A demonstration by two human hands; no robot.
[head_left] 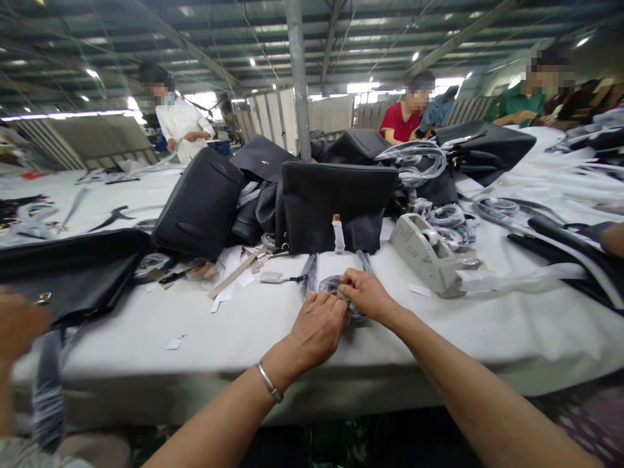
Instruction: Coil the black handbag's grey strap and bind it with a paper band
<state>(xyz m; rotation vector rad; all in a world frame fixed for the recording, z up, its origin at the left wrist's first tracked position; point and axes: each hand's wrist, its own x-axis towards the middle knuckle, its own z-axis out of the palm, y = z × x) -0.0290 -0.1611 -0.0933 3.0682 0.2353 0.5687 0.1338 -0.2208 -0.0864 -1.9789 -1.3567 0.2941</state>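
Note:
My left hand and my right hand meet over a coiled bag strap wrapped in clear plastic on the white table. Both hands have their fingers curled and pinched on the wrapped strap. A silver bracelet circles my left wrist. Just behind the hands a black handbag stands upright with a small wrapped clasp on its front. Two strap ends run from the bag down toward the coil.
A grey tape dispenser sits right of my hands. More black bags are piled behind, another lies flat at the left. Wrapped straps lie at the right. A co-worker's hand is at the left edge. Other people work at the far side.

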